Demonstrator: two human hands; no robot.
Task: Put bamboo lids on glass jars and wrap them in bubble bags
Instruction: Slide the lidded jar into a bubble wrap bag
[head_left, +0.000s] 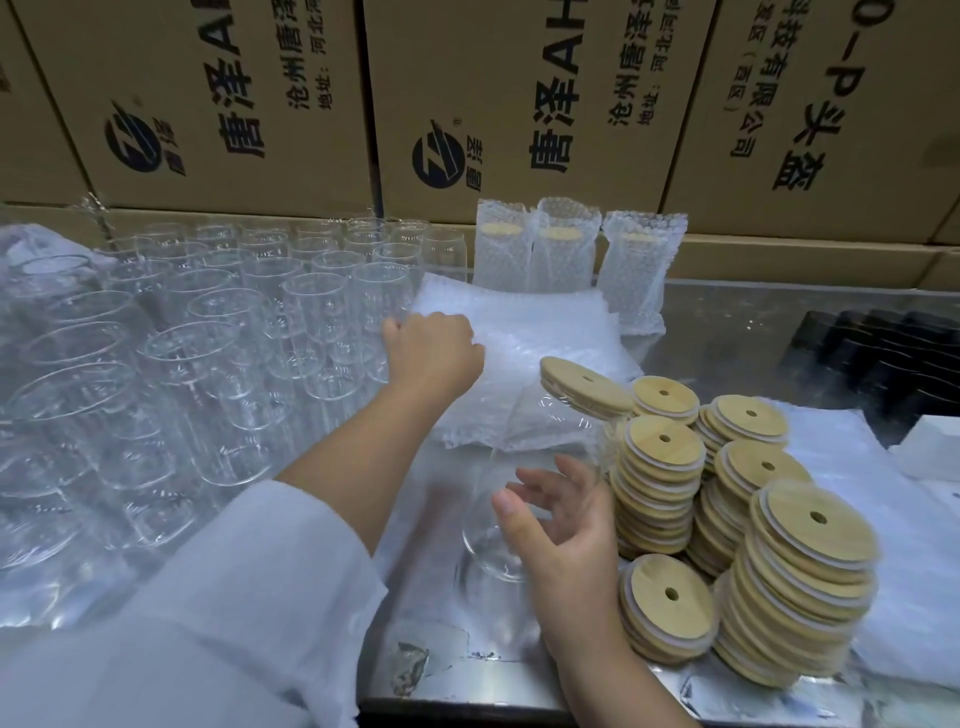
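Glass, smooth and slick, is the risk. At six o'clock your right hand (566, 525) holds the tilted jar (483, 545) in loosely curved fingers, so its flat round bamboo lid (582, 387) could slide off, or the jar could knock the lid stacks (660, 483) at four o'clock. Farther out, at eleven o'clock, your left hand (434, 351) curls onto the crinkly bubble bags (545, 332), seemingly pinching the top one. Two bags may lift together.
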